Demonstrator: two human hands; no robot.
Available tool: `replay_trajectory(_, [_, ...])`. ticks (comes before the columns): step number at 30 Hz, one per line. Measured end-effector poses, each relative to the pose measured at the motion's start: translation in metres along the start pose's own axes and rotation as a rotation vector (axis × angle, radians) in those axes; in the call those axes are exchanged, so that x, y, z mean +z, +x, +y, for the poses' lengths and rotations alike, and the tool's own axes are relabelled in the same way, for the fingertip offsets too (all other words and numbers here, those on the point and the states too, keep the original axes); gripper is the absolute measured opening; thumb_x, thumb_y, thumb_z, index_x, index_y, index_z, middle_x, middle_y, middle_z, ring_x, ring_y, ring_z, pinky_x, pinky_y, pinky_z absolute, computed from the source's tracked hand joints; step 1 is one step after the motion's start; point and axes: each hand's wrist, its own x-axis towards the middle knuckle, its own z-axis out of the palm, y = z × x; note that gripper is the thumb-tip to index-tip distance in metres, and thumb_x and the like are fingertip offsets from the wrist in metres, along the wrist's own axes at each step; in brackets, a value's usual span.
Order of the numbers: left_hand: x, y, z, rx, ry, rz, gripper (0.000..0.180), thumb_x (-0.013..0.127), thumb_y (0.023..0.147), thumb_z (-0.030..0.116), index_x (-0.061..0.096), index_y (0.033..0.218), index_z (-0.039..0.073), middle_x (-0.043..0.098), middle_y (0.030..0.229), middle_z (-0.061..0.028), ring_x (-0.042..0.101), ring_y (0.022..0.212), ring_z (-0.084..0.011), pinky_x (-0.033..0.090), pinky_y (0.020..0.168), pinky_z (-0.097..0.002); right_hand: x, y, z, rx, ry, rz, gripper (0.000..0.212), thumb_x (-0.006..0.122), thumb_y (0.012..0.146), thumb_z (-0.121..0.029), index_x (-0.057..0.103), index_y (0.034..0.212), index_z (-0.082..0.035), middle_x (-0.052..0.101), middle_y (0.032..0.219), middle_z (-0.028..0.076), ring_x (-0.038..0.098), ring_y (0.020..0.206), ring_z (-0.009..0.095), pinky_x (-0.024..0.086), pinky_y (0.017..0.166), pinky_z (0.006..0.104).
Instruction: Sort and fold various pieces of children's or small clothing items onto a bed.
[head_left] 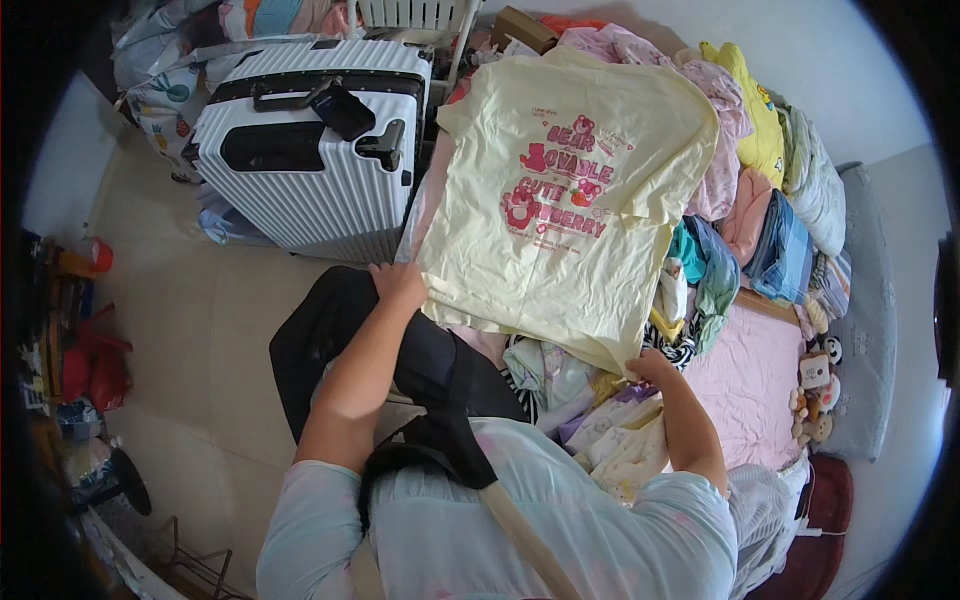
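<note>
A pale yellow T-shirt [480, 240] with a pink bear print lies spread out in front of me, its hem toward me. At the hem's left corner, my left hand [398, 285] is closed on the fabric. My right hand [652, 367] pinches the right corner of the same hem. Between the two hands the hem is stretched fairly straight, while the shirt's body shows creases. Under and around the shirt lie other clothes, partly hidden by it.
A white ribbed suitcase [320, 170] stands to the left, a black object [343, 110] on it. Heaped clothes [765, 240] line the right side of the bed. Small plush toys [815, 395] sit by a grey cushion [862, 330]. A white fan [765, 515] is at lower right.
</note>
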Motion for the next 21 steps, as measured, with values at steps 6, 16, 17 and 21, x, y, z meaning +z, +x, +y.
replay_trajectory(6, [-0.005, 0.017, -0.039, 0.1, -0.817, 0.257, 0.011, 0.058, 0.078, 0.015, 0.058, 0.085, 0.006, 0.063, 0.083, -0.0098, 0.062, 0.078, -0.0238, 0.05, 0.063, -0.0382, -0.006, -0.008, -0.009, 0.091, 0.033, 0.005, 0.025, 0.066, 0.076, -0.018, 0.064, 0.089, 0.003, 0.063, 0.07, 0.01, 0.058, 0.051, 0.018, 0.045, 0.045, 0.0305])
replay_trajectory(16, [-0.003, -0.03, -0.035, -0.118, -1.585, 0.049, 0.038, 0.062, 0.075, 0.001, 0.049, 0.111, 0.004, 0.057, 0.093, -0.0072, 0.053, 0.073, -0.0127, 0.044, 0.056, -0.025, -0.015, 0.009, 0.017, 0.07, 0.102, -0.089, 0.022, 0.065, 0.08, -0.013, 0.061, 0.096, 0.001, 0.063, 0.075, 0.01, 0.059, 0.054, 0.02, 0.048, 0.046, 0.0306])
replay_trajectory(17, [-0.005, -0.031, -0.035, -0.112, -1.529, 0.046, 0.048, 0.065, 0.072, 0.002, 0.05, 0.117, 0.004, 0.057, 0.097, -0.0078, 0.055, 0.075, -0.0142, 0.046, 0.059, -0.0258, -0.014, 0.0, 0.006, 0.108, 0.211, -0.095, 0.022, 0.065, 0.08, -0.012, 0.061, 0.096, 0.002, 0.063, 0.075, 0.011, 0.059, 0.053, 0.02, 0.048, 0.046, 0.0305])
replay_trajectory(21, [-0.017, -0.038, -0.031, 0.032, -1.281, 0.028, 0.046, 0.064, 0.068, 0.0, 0.053, 0.112, -0.004, 0.062, 0.09, -0.0122, 0.061, 0.077, -0.0183, 0.05, 0.067, -0.0289, -0.018, 0.006, 0.014, 0.091, 0.227, -0.077, 0.021, 0.064, 0.08, -0.011, 0.06, 0.096, 0.002, 0.063, 0.077, 0.011, 0.059, 0.05, 0.02, 0.05, 0.046, 0.031])
